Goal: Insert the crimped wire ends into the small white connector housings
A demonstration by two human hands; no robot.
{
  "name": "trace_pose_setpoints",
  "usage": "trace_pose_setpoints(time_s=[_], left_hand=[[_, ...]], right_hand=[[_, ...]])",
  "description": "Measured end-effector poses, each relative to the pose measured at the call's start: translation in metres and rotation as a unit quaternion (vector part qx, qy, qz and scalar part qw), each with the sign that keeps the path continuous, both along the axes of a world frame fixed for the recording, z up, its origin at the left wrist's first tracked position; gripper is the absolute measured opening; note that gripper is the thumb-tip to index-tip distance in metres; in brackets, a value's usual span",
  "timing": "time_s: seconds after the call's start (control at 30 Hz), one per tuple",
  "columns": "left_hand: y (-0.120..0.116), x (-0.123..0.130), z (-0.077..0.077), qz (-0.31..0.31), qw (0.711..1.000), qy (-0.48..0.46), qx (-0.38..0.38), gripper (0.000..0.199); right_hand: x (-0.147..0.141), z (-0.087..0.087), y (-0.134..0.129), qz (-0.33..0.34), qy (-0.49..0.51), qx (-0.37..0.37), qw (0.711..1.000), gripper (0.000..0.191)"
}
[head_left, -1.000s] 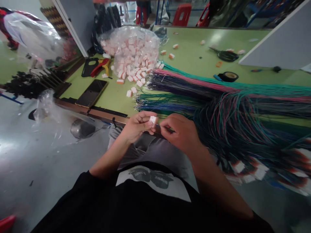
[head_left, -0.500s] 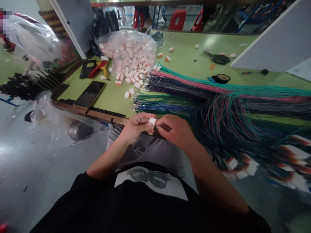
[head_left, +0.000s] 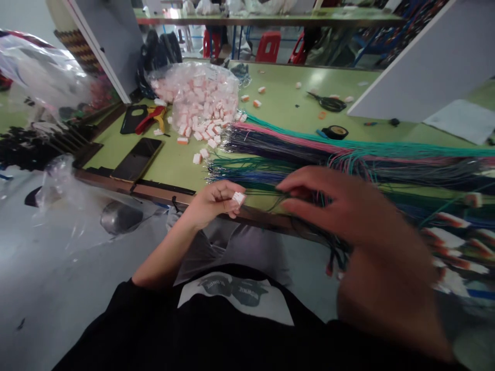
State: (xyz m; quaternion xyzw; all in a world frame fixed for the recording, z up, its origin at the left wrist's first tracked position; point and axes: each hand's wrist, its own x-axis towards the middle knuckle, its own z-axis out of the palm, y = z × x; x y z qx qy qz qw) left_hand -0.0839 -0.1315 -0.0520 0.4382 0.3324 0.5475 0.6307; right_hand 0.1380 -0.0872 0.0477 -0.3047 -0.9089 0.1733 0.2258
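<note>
Between the thumb and fingers of my left hand (head_left: 217,202) is a small white connector (head_left: 238,198), held over the table's front edge. My right hand (head_left: 328,198) is blurred and lies to the right, over the dark green wires (head_left: 257,167). Its thumb and forefinger are apart around thin dark wires; whether it grips them is unclear. Behind both hands, bundles of teal, pink and grey wires (head_left: 301,139) stretch to the right. A clear bag (head_left: 204,85) of white and orange connectors stands at the back left, with loose connectors (head_left: 209,131) in front.
A phone (head_left: 137,158), red-yellow pliers (head_left: 150,118) and a black case (head_left: 132,119) lie on the left of the green table (head_left: 178,175). Black tape (head_left: 337,132) and scissors (head_left: 328,102) lie behind the wires. Wired connectors (head_left: 456,242) hang at the right.
My right hand has moved away from the connector to the right, and its fingers have spread. My left hand still holds the connector. The camera view has shifted slightly.
</note>
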Motion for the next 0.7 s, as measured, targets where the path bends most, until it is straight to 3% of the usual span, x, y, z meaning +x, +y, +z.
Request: trace_pose_setpoints(time_s=[0.1,0.17,0.3,0.47,0.57,0.7], left_hand=[[0.011,-0.004,0.004,-0.009,1.0,-0.01,0.025,0.032],[0.018,-0.002,0.0,-0.033,0.999,-0.021,0.033,0.033],[0.027,0.01,-0.013,-0.08,0.996,-0.043,-0.005,0.035],[0.028,0.015,-0.02,-0.066,0.996,-0.054,-0.027,0.034],[0.027,0.013,-0.018,-0.075,0.995,-0.053,-0.033,0.033],[0.027,0.012,-0.016,-0.08,0.994,-0.06,-0.037,0.035]], right_hand=[[0.011,0.029,0.032,-0.115,-0.062,0.057,0.99,0.012],[0.001,0.029,0.063,-0.158,-0.181,0.048,0.97,0.01],[-0.04,-0.011,0.121,-0.124,-0.269,0.04,0.954,0.018],[-0.082,-0.061,0.151,-0.116,-0.258,0.047,0.958,0.027],[-0.094,-0.071,0.157,-0.123,-0.251,0.046,0.959,0.029],[-0.094,-0.069,0.164,-0.114,-0.239,0.026,0.964,0.029]])
